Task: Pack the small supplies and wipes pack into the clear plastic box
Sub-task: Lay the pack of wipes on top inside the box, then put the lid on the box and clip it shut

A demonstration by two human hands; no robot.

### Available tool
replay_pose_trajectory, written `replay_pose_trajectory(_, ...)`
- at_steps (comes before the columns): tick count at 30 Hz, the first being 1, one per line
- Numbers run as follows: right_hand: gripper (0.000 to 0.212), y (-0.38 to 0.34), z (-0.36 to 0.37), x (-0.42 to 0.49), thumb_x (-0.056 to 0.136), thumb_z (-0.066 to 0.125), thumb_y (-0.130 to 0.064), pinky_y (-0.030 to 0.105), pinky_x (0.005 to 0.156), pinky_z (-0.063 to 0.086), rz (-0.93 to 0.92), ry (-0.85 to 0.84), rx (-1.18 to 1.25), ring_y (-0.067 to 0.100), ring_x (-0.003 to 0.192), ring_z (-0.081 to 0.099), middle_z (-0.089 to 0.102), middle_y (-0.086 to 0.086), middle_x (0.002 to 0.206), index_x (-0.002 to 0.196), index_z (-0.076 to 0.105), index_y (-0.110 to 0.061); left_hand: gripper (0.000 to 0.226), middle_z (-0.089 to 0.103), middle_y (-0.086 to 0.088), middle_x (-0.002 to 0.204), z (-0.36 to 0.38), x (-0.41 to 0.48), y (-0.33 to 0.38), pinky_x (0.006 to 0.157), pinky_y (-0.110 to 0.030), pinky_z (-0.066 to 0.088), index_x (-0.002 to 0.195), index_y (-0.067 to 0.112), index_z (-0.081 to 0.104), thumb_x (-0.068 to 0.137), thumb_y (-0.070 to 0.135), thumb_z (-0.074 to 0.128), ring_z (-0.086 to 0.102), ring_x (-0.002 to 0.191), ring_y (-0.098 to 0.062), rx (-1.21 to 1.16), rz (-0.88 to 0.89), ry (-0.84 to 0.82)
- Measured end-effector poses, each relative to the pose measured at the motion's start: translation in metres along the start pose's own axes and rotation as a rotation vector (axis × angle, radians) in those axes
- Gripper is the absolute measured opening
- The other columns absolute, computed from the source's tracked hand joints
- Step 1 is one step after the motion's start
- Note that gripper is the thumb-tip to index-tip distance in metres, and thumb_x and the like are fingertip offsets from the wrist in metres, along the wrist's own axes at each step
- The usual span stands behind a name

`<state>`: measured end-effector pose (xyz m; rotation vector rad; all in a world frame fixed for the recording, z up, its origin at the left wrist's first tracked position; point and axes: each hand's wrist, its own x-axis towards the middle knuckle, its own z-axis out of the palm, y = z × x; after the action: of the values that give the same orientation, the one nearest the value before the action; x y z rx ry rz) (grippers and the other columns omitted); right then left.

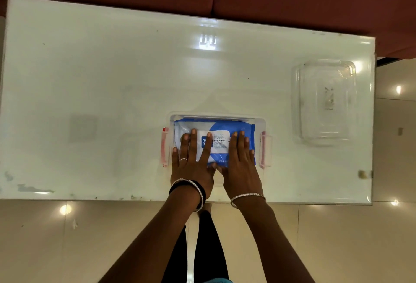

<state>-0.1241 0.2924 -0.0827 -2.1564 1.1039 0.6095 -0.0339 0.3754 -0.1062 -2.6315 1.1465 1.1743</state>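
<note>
A glossy white table (90, 80) is filling the view. One blue wet wipes pack (245, 127) is lying in one clear plastic box (216, 116). The left hand (191, 161) and right hand (239, 163) are pressing it flat, fingers spread, gripping nothing. The pack is probably soft, slippery and best gripped by its edges. One clear lid (326, 100) is sitting well apart.

Both hands flat on wet wipes pack (225, 125) inside clear plastic box (216, 116): left hand (193, 161), right hand (240, 163). Clear lid (326, 102) well apart, right side of white table (90, 80).
</note>
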Motion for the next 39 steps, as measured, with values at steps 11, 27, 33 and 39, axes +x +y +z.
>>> replay_pose_trajectory(11,0.087,0.005,-0.020,0.006,0.100,0.051,-0.025,0.041,0.126,0.006,-0.043,-0.148,0.016,0.027,0.153,-0.013,-0.025,0.009,0.163,0.154,-0.015,-0.009,0.074,-0.014,-0.008,0.162,-0.007,-0.006,0.006,0.118,-0.046,-0.005,0.150,0.031,-0.013,0.095,0.055,0.029,-0.012,0.149,-0.029,0.050,0.003,0.059)
replay_pose_trajectory(27,0.013,0.132,-0.102,0.017,0.091,0.063,-0.011,0.054,0.089,0.056,0.601,0.715,1.018,0.028,0.083,0.073,0.075,0.009,0.086,0.096,0.072,-0.019,0.026,0.072,0.000,0.102,-0.108,0.078,0.141,0.082,-0.034,0.050,0.113,0.018,0.065,0.091,0.014,0.051,0.061,0.101,-0.023,-0.424,0.316,0.531)
replay_pose_trajectory(33,0.033,0.183,-0.106,0.038,0.087,0.068,-0.017,0.033,0.086,0.049,0.779,0.772,0.955,0.026,0.089,0.066,0.071,0.008,0.111,0.120,0.062,-0.016,0.035,0.064,-0.001,0.119,-0.112,0.157,0.207,0.093,-0.035,0.047,0.126,0.020,0.056,0.093,0.016,0.048,0.055,0.114,-0.022,-0.307,0.456,0.349)
replay_pose_trajectory(39,0.062,0.212,-0.101,0.066,0.088,0.069,-0.020,0.052,0.103,0.048,0.944,0.628,1.198,0.038,0.112,0.063,0.065,0.014,0.109,0.140,0.037,-0.013,0.056,0.034,-0.009,0.154,-0.111,0.219,0.258,0.115,-0.037,0.028,0.150,0.013,0.025,0.098,0.020,0.043,0.034,0.141,-0.025,-0.294,0.464,0.116)
